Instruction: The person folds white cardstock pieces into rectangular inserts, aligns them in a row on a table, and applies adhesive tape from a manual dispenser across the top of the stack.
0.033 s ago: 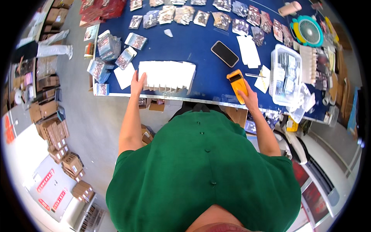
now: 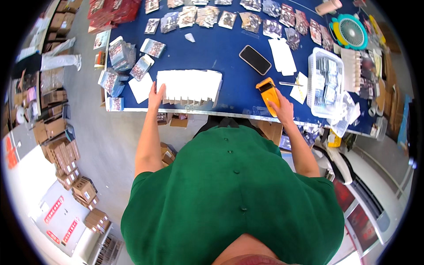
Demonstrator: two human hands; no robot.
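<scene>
My left hand (image 2: 156,96) is at the left end of a white row of overlapping cards or folded sheets (image 2: 190,84). Its index finger and thumb are stretched apart, touching that edge. Little brown flaps show along the row's near side. My right hand (image 2: 283,108) is closed around the lower part of a yellow handheld device (image 2: 266,93), held near the table's front edge. A dark window shows at the device's far end; its exact kind is unclear. Beyond it lies a black-screened phone (image 2: 255,60), and a pen (image 2: 290,84) sits to its right.
The blue table (image 2: 207,48) carries several card piles (image 2: 207,17) along its far side. Shrink-wrapped packs (image 2: 121,55) are stacked at left, near a white sheet (image 2: 141,87). On the right stand a white basket (image 2: 312,86) of packs and a teal fan (image 2: 352,32).
The whole view has shifted slightly left. My right hand and the yellow device have moved a touch left; the left hand keeps its place at the white row.
</scene>
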